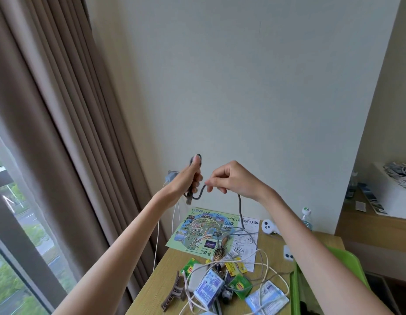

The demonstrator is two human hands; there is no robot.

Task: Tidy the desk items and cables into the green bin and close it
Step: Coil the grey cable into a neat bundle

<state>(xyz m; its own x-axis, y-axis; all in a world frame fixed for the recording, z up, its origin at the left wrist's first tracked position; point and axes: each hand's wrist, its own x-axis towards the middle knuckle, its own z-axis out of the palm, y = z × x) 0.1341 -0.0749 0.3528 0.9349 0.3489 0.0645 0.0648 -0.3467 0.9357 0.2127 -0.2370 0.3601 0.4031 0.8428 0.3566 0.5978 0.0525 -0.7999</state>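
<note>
my left hand [186,180] grips a bunched grey cable [240,208] up by the wall [243,87], right hand [233,180] pinches the next bit, rest hangs down to the messy desk [156,283] beside the green bin [295,289]

Grey cable [240,208] braided cloth, matt; desk [161,278] smooth wood; green bin [295,292] glossy plastic; map [202,230] paper.

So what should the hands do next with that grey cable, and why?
Probably wind another loop onto the left hand: it grips a small coil of the grey cable, the right hand pinches the next stretch, and a long tail hangs down to the desk.
</note>
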